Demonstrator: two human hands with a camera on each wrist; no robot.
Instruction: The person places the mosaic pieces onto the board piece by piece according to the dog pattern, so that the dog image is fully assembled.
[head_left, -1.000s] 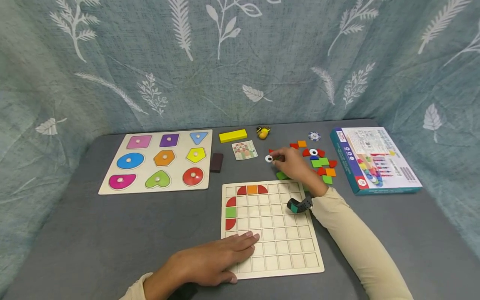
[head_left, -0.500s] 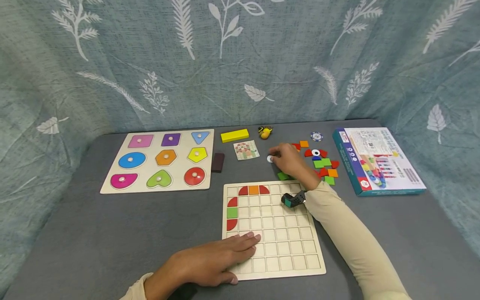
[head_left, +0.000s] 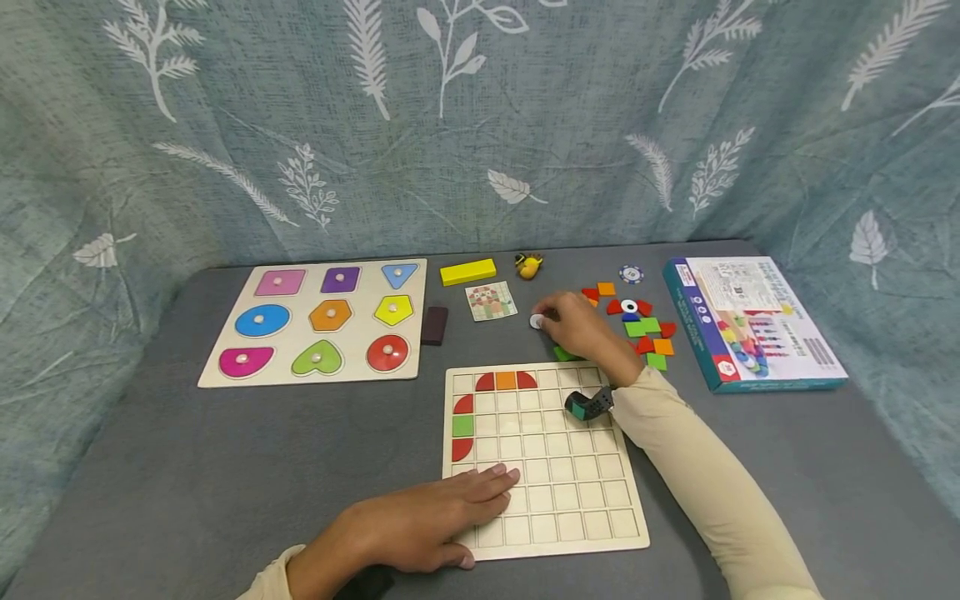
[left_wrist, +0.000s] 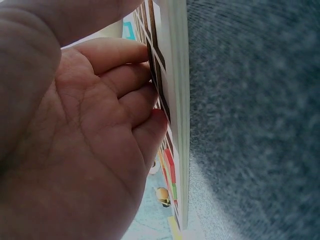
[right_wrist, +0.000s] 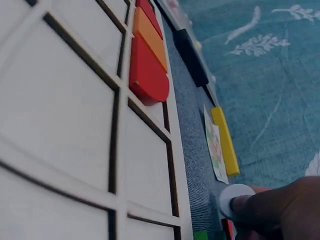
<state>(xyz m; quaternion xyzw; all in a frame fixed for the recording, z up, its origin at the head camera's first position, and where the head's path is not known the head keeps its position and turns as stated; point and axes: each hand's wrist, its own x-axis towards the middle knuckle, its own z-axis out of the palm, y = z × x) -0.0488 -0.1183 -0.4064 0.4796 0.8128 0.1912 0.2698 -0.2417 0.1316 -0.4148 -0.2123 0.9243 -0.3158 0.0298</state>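
Note:
My left hand [head_left: 435,517] rests with extended fingers on the lower left of the wooden grid board [head_left: 559,553]; in the left wrist view its fingertips [left_wrist: 157,120] meet the board's face. Beyond the board's far edge, my right hand [head_left: 581,323] pinches a small round white disc [right_wrist: 234,199] between thumb and fingers. Set into the board's upper-left cells are red quarter-round tiles [head_left: 462,450], an orange square tile [head_left: 506,380] and a green square tile [head_left: 462,426]. Green tiles [head_left: 564,354] lie partly hidden under the right hand.
Loose coloured tiles [head_left: 641,327] lie to the right, with an eye disc [head_left: 628,307] and a poker chip [head_left: 631,274]. A picture card [head_left: 491,301], yellow block [head_left: 468,272], small yellow toy [head_left: 528,266] and dark block [head_left: 433,325] stand behind. Shape puzzle [head_left: 285,379] left, box [head_left: 757,325] right.
The disc in my right hand showed a dark centre a second ago and now shows plain white. That hand has shifted slightly. My left hand has stayed in place.

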